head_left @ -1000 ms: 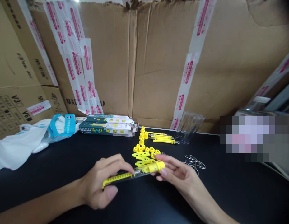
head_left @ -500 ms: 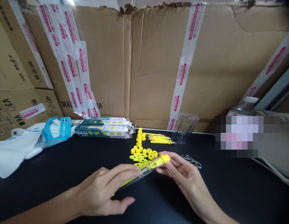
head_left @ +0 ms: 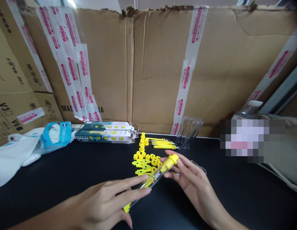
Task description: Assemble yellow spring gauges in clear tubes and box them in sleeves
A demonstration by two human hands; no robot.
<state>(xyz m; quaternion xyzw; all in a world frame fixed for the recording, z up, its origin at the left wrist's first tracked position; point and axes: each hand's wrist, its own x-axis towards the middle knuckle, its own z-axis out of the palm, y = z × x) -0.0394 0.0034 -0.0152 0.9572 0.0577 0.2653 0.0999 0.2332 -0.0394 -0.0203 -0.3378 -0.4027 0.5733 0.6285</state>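
Note:
A clear tubular spring scale (head_left: 156, 175) with yellow ends and a metal spring inside is held at a slant in both hands. My left hand (head_left: 107, 199) is closed around its lower half, two fingers lying across the tube. At the upper end, my right hand (head_left: 192, 179) pinches the yellow cap (head_left: 173, 158) between thumb and fingers. Just beyond the tube lie yellow rings (head_left: 152, 157) and flat yellow strips (head_left: 141, 162). Farther back are several yellow rods with springs (head_left: 164, 147). Wire hooks (head_left: 199, 166) are partly hidden behind my right hand.
Printed spring scale boxes (head_left: 104, 136) lie at the back left, near a blue and white plastic packet (head_left: 58, 135). Clear tubes (head_left: 189, 129) stand at the back by a tall cardboard wall (head_left: 158, 70). A bottle (head_left: 252, 108) and a blurred patch are at right.
The spring scale has tilted more steeply, its capped end moving slightly right and up. My left hand has shifted down, and the lower yellow end now shows. Both hands keep hold.

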